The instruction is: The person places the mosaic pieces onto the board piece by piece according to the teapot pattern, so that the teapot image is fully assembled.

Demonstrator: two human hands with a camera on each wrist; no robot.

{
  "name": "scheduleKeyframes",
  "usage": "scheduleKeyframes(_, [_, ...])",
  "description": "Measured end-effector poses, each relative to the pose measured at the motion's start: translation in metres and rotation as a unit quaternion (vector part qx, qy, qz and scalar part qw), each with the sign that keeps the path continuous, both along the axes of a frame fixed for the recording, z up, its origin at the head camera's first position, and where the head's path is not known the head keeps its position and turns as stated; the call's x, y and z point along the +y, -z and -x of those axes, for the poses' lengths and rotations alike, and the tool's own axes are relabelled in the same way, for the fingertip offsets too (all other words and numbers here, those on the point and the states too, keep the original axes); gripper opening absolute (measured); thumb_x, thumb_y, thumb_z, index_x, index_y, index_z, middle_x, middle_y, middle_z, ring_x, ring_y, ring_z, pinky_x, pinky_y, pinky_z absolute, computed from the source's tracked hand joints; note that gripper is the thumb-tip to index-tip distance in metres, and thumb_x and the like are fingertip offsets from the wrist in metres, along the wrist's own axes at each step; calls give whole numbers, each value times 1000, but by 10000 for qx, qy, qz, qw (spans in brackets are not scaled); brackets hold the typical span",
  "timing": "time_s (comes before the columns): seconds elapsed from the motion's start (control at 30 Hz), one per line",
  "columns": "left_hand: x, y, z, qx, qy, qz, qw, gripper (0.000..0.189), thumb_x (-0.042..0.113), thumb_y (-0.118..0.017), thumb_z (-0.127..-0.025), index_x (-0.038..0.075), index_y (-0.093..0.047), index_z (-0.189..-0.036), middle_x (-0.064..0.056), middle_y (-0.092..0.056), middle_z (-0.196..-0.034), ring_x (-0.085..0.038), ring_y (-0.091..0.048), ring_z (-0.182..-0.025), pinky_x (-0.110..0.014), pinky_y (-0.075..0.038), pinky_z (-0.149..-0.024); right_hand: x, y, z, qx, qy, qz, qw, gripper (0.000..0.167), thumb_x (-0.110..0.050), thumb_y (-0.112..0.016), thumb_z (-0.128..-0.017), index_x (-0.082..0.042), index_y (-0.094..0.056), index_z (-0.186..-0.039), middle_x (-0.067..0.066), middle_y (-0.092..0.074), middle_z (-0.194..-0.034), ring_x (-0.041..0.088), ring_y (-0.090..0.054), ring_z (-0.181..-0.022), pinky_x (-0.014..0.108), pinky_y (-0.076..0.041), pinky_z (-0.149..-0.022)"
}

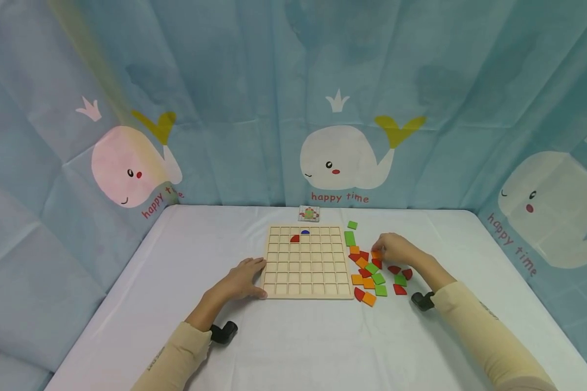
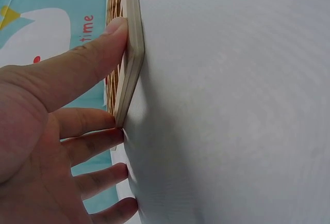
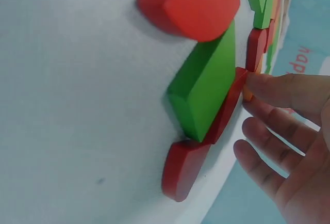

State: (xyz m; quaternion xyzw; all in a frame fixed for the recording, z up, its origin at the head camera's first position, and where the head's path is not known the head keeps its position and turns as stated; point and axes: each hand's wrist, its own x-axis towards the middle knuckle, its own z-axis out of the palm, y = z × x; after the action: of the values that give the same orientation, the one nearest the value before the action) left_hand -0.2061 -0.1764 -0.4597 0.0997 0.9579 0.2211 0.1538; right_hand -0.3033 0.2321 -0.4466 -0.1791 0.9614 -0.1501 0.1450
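Board [image 1: 306, 276], divided into square cells, lay flat on the white table [image 1: 323, 342], with a hand at either side. Two pieces occupied cells toward its far edge: a red quarter [image 1: 295, 239] and, one row farther, a blue piece [image 1: 305, 232]. The left hand [image 1: 244, 278] had its fingers spread wide and nearly straight, the thumb touching the board's edge by the near left corner. The right hand [image 1: 396, 248], well apart from the board, had thumb and forefinger drawn narrow, pinching an orange tile [image 1: 376, 254]; its other fingers were spaced apart. Whether this tile was clear of the table could not be told. Near the right wrist, a green tile [image 3: 201, 87] touched red pieces [image 3: 185, 170]. Between these and the board lay mixed pieces [image 1: 368, 283] in orange, green and red. A card [image 1: 309, 214] lay just beyond the board, before a blue curtain [image 1: 254, 163] printed with whales.
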Motion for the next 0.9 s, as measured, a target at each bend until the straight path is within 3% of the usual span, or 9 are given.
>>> scheduleKeyframes(0.63, [0,3,0,-2,19,-8,10000,88,26,-83,-76,3,-39,-148,-15,-35,-157,-40,-25,-147,-64,-24,-114,4,2,1,-85,365,327,9988,29,-6,-67,-87,-5,-71,-115,10,-65,-110,24,-57,-96,44,-55,-93])
scheduleKeyframes(0.9, [-1,3,2,12,9,102,9999,89,28,-83,-76,4,-38,-149,-15,-35,-157,-40,-25,-147,-63,-25,-115,-13,-6,9,163,87,377,9991,26,-15,-71,-88,-5,-73,-112,7,-67,-102,21,-56,-90,41,-54,-90])
